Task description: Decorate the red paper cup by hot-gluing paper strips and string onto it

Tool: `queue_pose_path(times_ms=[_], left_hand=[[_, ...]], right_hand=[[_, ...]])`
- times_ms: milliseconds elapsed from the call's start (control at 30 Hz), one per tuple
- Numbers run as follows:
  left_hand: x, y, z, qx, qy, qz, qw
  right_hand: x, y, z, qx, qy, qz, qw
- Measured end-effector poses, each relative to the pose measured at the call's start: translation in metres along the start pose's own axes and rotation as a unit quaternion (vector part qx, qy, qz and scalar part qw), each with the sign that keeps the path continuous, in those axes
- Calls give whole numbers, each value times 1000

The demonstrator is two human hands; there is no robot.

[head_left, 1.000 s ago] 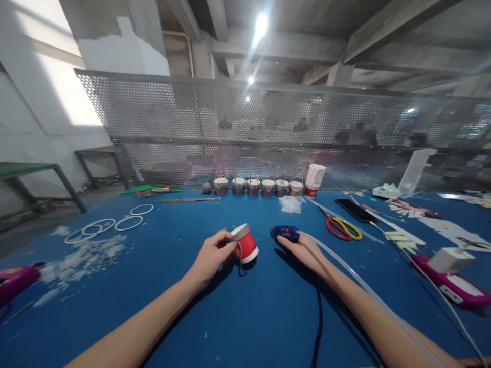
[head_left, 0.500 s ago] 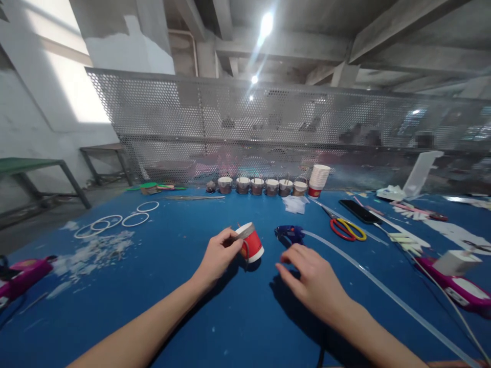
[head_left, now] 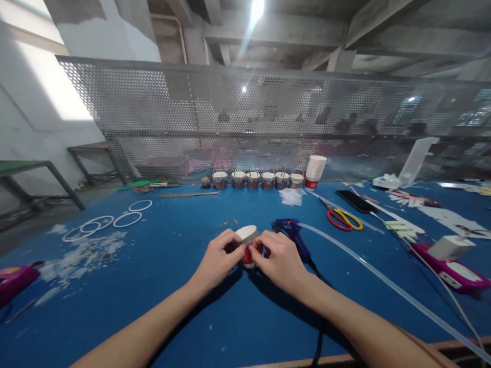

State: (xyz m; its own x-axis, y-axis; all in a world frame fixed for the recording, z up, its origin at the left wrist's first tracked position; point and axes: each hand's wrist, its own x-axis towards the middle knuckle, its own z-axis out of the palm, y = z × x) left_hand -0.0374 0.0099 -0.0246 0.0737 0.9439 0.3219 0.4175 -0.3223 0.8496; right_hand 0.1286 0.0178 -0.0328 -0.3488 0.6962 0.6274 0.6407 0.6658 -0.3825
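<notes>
A red and white paper cup (head_left: 248, 259) with a grey band round its rim is held tilted above the blue table. My left hand (head_left: 223, 254) grips its left side, fingers closed round the rim. At its right side, my right hand (head_left: 276, 254) has thumb and fingertips pinched together against the cup at the grey band. Whatever small piece lies between those fingertips is hidden. Just beyond my right hand lies a blue glue gun (head_left: 293, 232), with a long clear glue stick (head_left: 360, 260) running out of it to the right.
Several grey-wrapped cups (head_left: 252, 180) line the back beside a stack of paper cups (head_left: 315, 170). Scissors (head_left: 344, 219) and a phone (head_left: 356, 201) lie at right, near a magenta device (head_left: 452, 271). White rings (head_left: 128, 220) and scraps (head_left: 82, 258) are at left.
My right hand has moved left onto the cup and its fingers have closed. The cup is turned more upright, with its rim up. The view has shifted slightly.
</notes>
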Motion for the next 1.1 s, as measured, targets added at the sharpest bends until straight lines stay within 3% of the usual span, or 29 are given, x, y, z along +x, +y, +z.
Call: queue_pose_path(times_ms=[133,233,600,1100], left_hand=[[1,2,0,1,-6,13,1000],[1,1,0,1,-11,19,1000],[0,3,-1,13,-31,21,999],[1,2,-5,-8,-38,3,999]], right_hand=[[1,-1,-6,59,-17,72,995],[1,0,-6,65,-14,84,994],[-1,14,-8,-40,62,-100,992],[-1,20,-10,-26,52,-111,992]])
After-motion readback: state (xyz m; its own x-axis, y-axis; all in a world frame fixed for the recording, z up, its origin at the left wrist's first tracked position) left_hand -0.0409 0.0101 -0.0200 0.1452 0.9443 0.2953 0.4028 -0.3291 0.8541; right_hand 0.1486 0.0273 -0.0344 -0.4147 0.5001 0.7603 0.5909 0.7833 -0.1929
